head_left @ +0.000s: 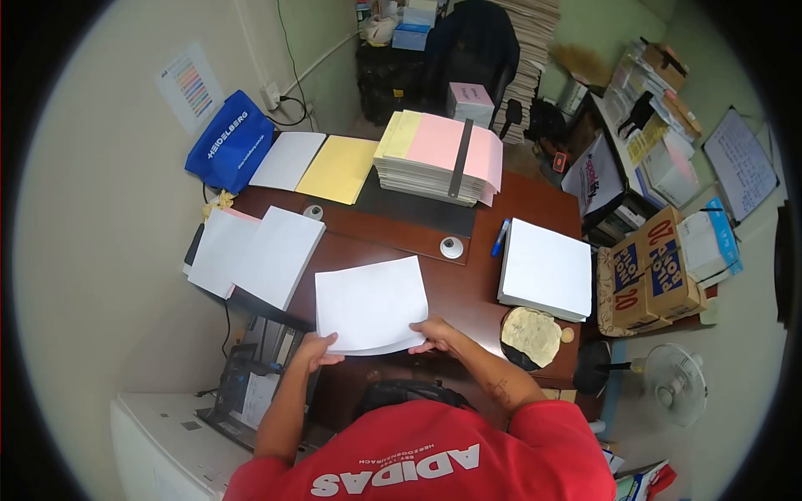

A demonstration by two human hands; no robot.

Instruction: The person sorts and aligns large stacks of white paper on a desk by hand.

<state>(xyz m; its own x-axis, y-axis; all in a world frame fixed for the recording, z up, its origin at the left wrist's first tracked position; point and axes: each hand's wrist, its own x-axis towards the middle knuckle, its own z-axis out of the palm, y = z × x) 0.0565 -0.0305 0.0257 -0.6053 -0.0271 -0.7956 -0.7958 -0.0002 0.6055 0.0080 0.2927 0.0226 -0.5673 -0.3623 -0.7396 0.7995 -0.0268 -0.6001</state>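
Note:
A stack of white paper lies at the front edge of the brown desk, slightly tilted in the view. My left hand grips its near left corner, thumb on top and fingers beneath. At the near right corner, my right hand holds the same stack, its thumb resting on the top sheet. To the left are two overlapping piles of white paper. On the right side sits a thick white paper pile, with a blue marker beside it.
At the back, a tall stack of pink and yellow paper stands near yellow sheets and a blue bag. A round beige pad lies at the desk's right. Beyond are a cardboard box and a fan.

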